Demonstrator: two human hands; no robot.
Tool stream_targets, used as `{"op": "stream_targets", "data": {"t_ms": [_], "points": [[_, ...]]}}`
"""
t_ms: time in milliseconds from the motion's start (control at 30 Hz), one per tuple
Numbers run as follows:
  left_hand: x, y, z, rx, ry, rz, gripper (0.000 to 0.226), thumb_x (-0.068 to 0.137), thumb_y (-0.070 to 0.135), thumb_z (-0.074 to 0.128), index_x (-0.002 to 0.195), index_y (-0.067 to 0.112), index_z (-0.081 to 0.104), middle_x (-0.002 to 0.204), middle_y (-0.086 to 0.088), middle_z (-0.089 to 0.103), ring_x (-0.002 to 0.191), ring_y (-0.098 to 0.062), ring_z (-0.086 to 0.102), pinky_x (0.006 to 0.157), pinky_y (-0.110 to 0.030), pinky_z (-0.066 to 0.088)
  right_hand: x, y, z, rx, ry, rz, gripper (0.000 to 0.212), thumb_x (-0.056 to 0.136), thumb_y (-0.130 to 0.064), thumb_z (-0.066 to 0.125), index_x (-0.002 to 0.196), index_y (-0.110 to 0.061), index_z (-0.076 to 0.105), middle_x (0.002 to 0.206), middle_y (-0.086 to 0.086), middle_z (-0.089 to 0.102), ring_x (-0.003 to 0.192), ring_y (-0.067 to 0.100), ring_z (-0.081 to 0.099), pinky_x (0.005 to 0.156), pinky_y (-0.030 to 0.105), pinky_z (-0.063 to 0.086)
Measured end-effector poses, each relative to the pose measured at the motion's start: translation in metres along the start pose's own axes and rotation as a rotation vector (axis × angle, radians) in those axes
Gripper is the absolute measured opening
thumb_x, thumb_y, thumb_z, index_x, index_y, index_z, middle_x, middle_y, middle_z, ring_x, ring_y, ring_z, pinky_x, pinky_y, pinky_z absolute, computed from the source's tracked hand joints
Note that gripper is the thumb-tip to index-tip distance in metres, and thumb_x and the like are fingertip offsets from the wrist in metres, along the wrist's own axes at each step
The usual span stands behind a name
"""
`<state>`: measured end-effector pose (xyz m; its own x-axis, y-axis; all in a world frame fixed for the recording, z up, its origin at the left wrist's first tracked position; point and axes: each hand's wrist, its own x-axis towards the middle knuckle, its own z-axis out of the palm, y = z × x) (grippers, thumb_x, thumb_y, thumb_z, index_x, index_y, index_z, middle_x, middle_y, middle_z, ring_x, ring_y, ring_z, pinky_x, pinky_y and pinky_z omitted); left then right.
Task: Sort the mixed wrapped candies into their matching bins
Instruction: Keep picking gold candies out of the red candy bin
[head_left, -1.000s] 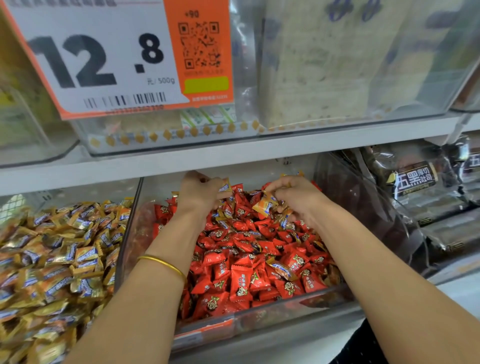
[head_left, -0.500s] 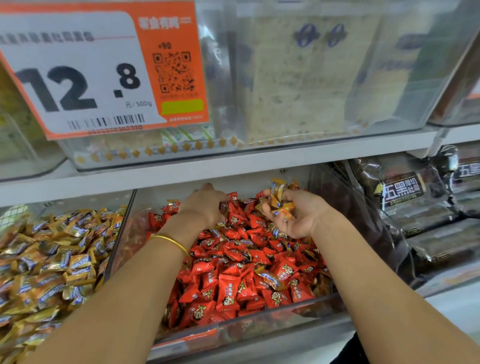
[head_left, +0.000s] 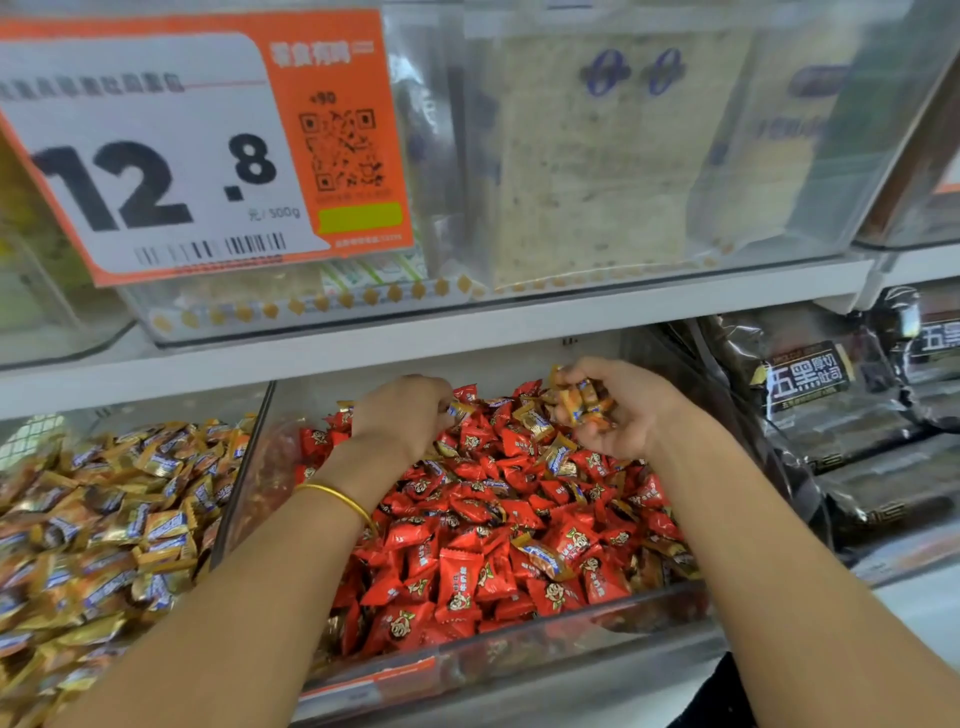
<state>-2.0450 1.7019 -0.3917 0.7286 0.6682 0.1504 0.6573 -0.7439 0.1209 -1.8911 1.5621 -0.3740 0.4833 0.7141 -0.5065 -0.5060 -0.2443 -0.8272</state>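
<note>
Mid-frame, the red bin (head_left: 519, 656) holds a heap of red candies (head_left: 457, 577) with gold-wrapped strays mixed in, and both hands are at the back of it. The right hand (head_left: 631, 415), centre right of the frame, is turned palm up and cupped, its fingers curled round a gold handful (head_left: 584, 402) held just above the red heap. The left hand (head_left: 402, 415), just left of centre, is knuckles up with its fingers bent down into the pile. A gold wrapper shows at its fingertips, but I cannot tell whether they pinch it or only rake through. The matching gold bin (head_left: 171, 413) fills the lower left of the frame, just beside the red bin and parted from it by a clear wall. So the gold handful sits on the far side from its home: the way there runs leftward across the frame, and the left forearm with its gold bracelet (head_left: 337, 499) lies between. The left hand is the nearer one to that bin. More strays are left in the red heap, such as one gold candy (head_left: 545, 558) low at centre right, so I judge the sorting to be only partly done
</note>
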Motion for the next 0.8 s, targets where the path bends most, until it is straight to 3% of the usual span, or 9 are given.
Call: {"op": "stream_targets", "data": {"t_ms": [67,133,200,233,300,400,500,633,800], "points": [[-0.003,0.004,-0.007,-0.135,0.074,-0.034,0.021,0.093,0.033,0.053,0.095,0.013,0.058,0.100,-0.005,0.061,0.094,-0.026,0.057,0.071,-0.029,0.042,-0.001,0.000,-0.002,-0.344,0.153,-0.190,0.008,0.084,-0.011,0.062,0.090,-0.010,0.067,0.086,0.009,0.063,0.058,0.014,0.055,0.038,0.017,0.036],[-0.007,0.010,-0.015,-0.303,0.100,-0.050,0.020,0.093,0.034,0.053,0.086,0.014,0.053,0.094,-0.007,0.061,0.087,-0.024,0.056,0.070,-0.029,0.042,0.003,0.004,-0.003,-0.630,0.237,-0.402,0.015,0.084,-0.017,0.067,0.096,-0.008,0.071,0.081,0.005,0.064,0.058,0.010,0.052,0.043,0.019,0.041],[-0.014,0.017,-0.019,-0.500,0.091,-0.067,0.021,0.094,0.031,0.052,0.085,0.012,0.051,0.081,-0.005,0.056,0.069,-0.018,0.052,0.060,-0.028,0.036,0.009,0.005,-0.002,-0.800,0.237,-0.541,0.018,0.084,-0.021,0.069,0.093,-0.006,0.073,0.081,0.001,0.067,0.070,0.007,0.059,0.068,0.021,0.050],[-0.017,0.020,-0.020,-0.631,0.083,-0.095,0.022,0.094,0.029,0.053,0.088,0.008,0.053,0.077,-0.004,0.053,0.064,-0.016,0.048,0.056,-0.027,0.034,0.014,0.005,-0.001,-0.875,0.229,-0.571,0.017,0.084,-0.022,0.069,0.094,-0.009,0.074,0.091,0.001,0.070,0.084,0.009,0.063,0.084,0.026,0.050],[-0.020,0.023,-0.020,-0.913,0.050,-0.200,0.018,0.094,0.025,0.053,0.091,0.007,0.053,0.072,-0.003,0.049,0.058,-0.015,0.044,0.051,-0.024,0.033,0.024,0.005,0.003,-1.066,0.191,-0.589,0.023,0.086,-0.021,0.067,0.109,-0.017,0.069,0.113,0.001,0.067,0.104,0.015,0.061,0.099,0.035,0.046],[-0.021,0.024,-0.022,-1.337,-0.093,-0.408,0.011,0.095,0.024,0.052,0.098,0.014,0.051,0.081,-0.001,0.053,0.060,-0.016,0.061,0.039,-0.018,0.038,0.041,0.010,0.010,-1.424,0.126,-0.576,0.045,0.089,-0.027,0.062,0.134,-0.024,0.052,0.136,0.000,0.054,0.122,0.019,0.051,0.102,0.038,0.043],[-0.023,0.022,-0.021,-1.557,-0.202,-0.487,0.008,0.094,0.019,0.055,0.091,0.012,0.051,0.104,-0.004,0.055,0.062,-0.020,0.070,0.038,-0.015,0.045,0.048,0.016,0.014,-1.670,0.143,-0.565,0.040,0.091,-0.032,0.057,0.130,-0.027,0.052,0.134,0.000,0.051,0.121,0.021,0.049,0.096,0.038,0.045],[-0.025,0.022,-0.018,-1.611,-0.200,-0.520,0.012,0.089,0.009,0.060,0.084,0.007,0.050,0.106,-0.017,0.060,0.059,-0.019,0.070,0.035,-0.014,0.041,0.047,0.017,0.012,-1.641,0.153,-0.577,0.014,0.088,-0.024,0.060,0.100,-0.018,0.055,0.107,0.001,0.056,0.093,0.019,0.053,0.079,0.033,0.046],[-0.025,0.023,-0.019,-1.547,-0.116,-0.498,0.017,0.088,0.002,0.060,0.082,0.007,0.045,0.096,-0.023,0.063,0.054,-0.015,0.069,0.030,-0.013,0.027,0.035,0.009,0.001,-1.062,0.194,-0.634,0.015,0.079,-0.008,0.065,0.078,-0.018,0.054,0.080,0.001,0.060,0.073,0.020,0.059,0.068,0.032,0.049]]}}
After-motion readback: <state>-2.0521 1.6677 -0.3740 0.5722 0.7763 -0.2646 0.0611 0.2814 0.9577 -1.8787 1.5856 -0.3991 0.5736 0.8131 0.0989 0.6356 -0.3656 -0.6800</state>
